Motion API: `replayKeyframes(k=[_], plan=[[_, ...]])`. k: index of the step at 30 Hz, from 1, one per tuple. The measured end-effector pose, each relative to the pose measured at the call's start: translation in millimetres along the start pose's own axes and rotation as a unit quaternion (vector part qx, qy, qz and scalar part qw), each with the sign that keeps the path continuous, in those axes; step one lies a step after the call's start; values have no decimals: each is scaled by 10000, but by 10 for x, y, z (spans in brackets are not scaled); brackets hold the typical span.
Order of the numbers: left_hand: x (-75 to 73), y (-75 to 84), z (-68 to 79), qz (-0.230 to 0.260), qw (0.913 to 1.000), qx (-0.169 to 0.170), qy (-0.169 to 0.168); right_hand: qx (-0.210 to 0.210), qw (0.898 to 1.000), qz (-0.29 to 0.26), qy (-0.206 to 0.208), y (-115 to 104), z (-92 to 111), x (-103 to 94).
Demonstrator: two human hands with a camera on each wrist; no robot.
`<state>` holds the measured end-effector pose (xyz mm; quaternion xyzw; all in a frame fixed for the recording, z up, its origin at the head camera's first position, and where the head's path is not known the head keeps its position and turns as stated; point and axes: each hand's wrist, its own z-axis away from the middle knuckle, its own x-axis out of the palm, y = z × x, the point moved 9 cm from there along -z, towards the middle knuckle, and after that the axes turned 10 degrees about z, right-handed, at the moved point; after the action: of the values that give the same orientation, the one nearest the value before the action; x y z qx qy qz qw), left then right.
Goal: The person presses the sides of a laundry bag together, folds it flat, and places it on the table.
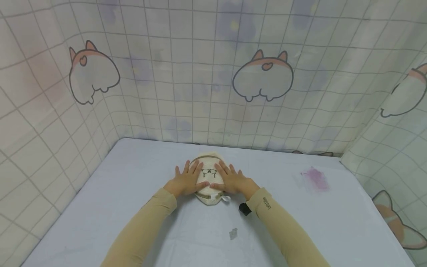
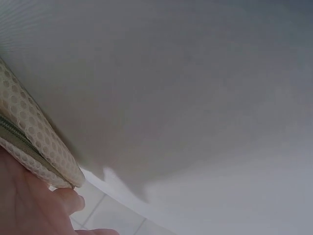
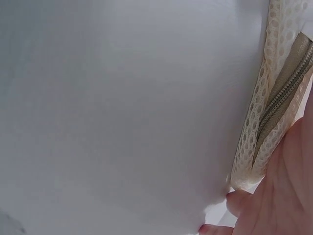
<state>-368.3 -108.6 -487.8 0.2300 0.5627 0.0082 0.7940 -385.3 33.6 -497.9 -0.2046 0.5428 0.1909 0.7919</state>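
Note:
A cream, padded mesh laundry bag [image 1: 209, 177] with a glasses-like print lies on the white table, and both hands rest on top of it. My left hand [image 1: 187, 182] spreads its fingers over the left side, my right hand [image 1: 234, 182] over the right side, thumbs almost meeting in the middle. A brown zipper runs along the bag's rim, and a small white tag [image 1: 226, 198] sticks out at the near right. The left wrist view shows the mesh edge [image 2: 41, 129] beside the palm [image 2: 27, 200]. In the right wrist view, the zipper [image 3: 283, 95] appears above the palm [image 3: 288, 176].
A small black item [image 1: 245, 209] is by the right cuff. On the white tabletop [image 1: 133, 200] are a grey patch [image 1: 233, 233] nearer the front and a pink stain [image 1: 315, 178] to the right. Grid-patterned fabric [image 1: 200, 74] with cartoon animals encloses the back and sides.

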Motion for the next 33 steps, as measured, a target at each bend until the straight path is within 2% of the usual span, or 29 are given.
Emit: replayKeyframes(k=[7,11,19,26,33], plan=[[66,-61,-11,44,10000,-77,-7,2,10000,-70,41,-6,-45,100],[82,-36,-4,140,9999,-36,90,-4,9999,-70,141,8,-15,114],[-31,14,-40,-72,9991,64,404,-180,9987,7,481,24,14,-54],[-92,59,-29,-51,9985,132,535,-137,9987,77,483,-12,74,-188],[-150,113,-17,-13,9963,299,803,-156,9975,300,625,-40,145,-290]])
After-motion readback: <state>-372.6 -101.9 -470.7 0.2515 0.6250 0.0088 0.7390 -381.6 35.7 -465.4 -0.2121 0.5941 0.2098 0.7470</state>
